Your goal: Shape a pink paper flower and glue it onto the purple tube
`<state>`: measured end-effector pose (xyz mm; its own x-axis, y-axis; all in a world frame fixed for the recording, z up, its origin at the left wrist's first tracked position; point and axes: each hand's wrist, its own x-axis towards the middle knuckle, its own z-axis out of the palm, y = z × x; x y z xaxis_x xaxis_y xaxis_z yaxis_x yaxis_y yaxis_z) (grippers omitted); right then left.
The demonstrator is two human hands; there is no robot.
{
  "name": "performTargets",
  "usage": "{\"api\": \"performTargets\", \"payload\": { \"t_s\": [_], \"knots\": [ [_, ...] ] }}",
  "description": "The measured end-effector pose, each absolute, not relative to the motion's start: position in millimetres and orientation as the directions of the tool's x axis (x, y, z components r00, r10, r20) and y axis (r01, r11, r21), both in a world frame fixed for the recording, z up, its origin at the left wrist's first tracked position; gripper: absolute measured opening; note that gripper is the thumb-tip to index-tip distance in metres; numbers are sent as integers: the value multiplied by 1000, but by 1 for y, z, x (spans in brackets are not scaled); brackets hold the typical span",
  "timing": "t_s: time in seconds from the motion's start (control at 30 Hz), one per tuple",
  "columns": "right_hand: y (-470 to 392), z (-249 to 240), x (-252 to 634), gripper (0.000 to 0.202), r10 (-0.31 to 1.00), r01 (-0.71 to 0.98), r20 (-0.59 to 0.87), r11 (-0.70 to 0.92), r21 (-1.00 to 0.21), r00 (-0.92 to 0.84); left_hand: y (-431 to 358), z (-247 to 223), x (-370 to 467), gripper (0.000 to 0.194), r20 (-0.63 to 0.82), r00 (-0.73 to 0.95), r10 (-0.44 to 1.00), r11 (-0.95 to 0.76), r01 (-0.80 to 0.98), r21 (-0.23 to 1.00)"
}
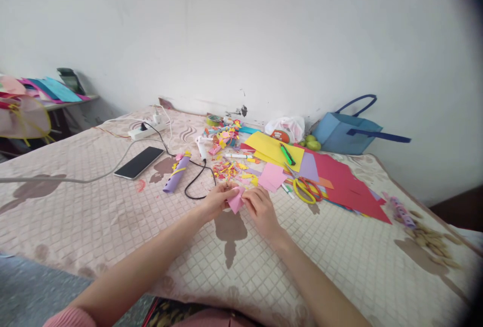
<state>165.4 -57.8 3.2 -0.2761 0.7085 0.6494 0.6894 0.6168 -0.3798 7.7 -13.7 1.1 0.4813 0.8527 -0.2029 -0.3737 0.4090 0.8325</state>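
A small folded piece of pink paper [236, 200] is held above the patterned tablecloth, its lower end coming to a point. My left hand [220, 201] pinches its left side, thumb on the front. On the right side, my right hand [261, 208] grips the paper's edge with curled fingers. Just beyond my hands lie pink paper squares [272, 176] and many yellow and red paper scraps [228, 169]. Yellow-handled scissors [304, 191] rest to the right of the squares.
A black phone [139, 162], a purple paper tube [176, 173], a white glue gun [202, 147] and a power strip [148, 128] sit left. Rightward are red paper [349, 186], a green cutter [287, 154], a blue bag [343, 133] and peanuts [430, 239].
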Motion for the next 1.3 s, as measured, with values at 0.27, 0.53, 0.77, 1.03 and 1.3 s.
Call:
{"api": "performTargets", "payload": {
  "t_s": [0.27,0.53,0.77,1.03,1.3],
  "knots": [
    [-57,1,166,17,672,735,678,614,-286,-298,-12,-1,8,30,-202,484,851,409,-372,833],
    [-57,2,167,16,702,676,655,628,-385,-279,-12,0,7,30,-180,482,857,388,-375,842],
    [-58,1,167,12,710,652,647,634,-416,-278,-13,1,6,31,-228,492,840,417,-317,852],
    [-57,2,167,14,680,672,671,647,-360,-295,-12,3,7,27,-292,519,804,502,-326,801],
    [-58,5,167,15,676,675,663,655,-339,-322,-12,4,4,17,-326,590,739,598,-353,719]
  ]
}}
